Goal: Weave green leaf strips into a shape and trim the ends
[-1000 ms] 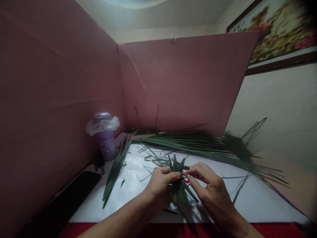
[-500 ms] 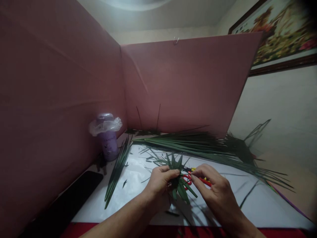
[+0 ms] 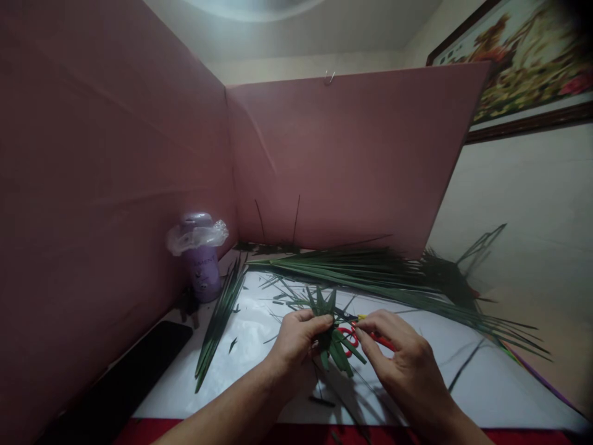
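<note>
Left hand (image 3: 296, 337) is pinching a star-shaped leaf bundle (image 3: 337, 353) between thumb and fingers, while the right hand (image 3: 401, 352) has its fingertips bunched near the thumb just right of it, can't tell if they're gripping anything. Bundle looks mostly shaped, with trimmings (image 3: 294, 301) past the left fingers and long leaves (image 3: 324, 270) farther out apparently unused
</note>
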`<state>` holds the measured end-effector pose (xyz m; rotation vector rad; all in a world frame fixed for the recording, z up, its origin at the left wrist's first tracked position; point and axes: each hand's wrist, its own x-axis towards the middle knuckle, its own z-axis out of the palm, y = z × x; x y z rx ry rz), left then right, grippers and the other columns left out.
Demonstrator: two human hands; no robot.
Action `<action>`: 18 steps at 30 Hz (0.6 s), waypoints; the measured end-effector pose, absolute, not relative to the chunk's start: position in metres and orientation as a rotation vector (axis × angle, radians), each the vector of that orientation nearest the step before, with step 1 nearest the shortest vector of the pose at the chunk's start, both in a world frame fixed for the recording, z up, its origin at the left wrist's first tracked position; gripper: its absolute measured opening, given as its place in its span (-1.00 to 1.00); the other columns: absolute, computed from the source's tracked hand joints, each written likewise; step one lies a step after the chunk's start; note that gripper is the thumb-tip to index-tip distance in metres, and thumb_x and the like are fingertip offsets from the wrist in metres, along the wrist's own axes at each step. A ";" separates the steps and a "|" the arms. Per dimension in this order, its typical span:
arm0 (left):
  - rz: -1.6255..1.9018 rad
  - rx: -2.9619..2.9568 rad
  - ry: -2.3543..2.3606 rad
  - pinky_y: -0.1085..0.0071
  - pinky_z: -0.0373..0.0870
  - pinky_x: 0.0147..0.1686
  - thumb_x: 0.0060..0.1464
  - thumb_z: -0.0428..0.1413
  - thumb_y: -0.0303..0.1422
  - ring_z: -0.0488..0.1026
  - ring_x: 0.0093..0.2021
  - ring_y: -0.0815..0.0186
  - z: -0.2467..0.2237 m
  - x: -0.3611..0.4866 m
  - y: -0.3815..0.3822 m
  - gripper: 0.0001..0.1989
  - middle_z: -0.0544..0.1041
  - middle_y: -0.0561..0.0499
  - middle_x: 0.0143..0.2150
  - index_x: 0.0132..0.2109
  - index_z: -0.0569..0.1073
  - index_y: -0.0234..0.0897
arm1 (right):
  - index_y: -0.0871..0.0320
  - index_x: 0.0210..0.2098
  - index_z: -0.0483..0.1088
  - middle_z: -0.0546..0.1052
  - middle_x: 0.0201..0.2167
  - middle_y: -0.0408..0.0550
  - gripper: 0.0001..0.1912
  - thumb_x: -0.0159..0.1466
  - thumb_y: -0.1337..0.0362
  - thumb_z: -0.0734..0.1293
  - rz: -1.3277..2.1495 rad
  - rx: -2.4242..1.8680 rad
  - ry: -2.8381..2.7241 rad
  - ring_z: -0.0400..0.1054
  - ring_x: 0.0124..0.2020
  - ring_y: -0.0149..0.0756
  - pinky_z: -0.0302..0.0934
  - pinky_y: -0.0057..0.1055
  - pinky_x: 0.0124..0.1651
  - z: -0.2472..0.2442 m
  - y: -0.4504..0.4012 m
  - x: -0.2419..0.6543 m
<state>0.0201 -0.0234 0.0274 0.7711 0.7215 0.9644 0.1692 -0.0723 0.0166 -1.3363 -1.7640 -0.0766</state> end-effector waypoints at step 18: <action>0.998 0.809 0.646 0.47 0.32 -0.49 -0.22 0.25 -0.38 0.39 -0.56 0.40 0.017 0.020 -0.021 -0.80 0.47 -0.02 -0.52 -0.42 0.43 -0.42 | 0.12 -0.44 0.38 0.46 -0.46 -0.09 -0.85 0.23 0.25 0.23 -0.009 -1.375 -1.720 0.32 -0.41 -0.27 0.14 -0.36 -0.34 0.014 -0.073 0.165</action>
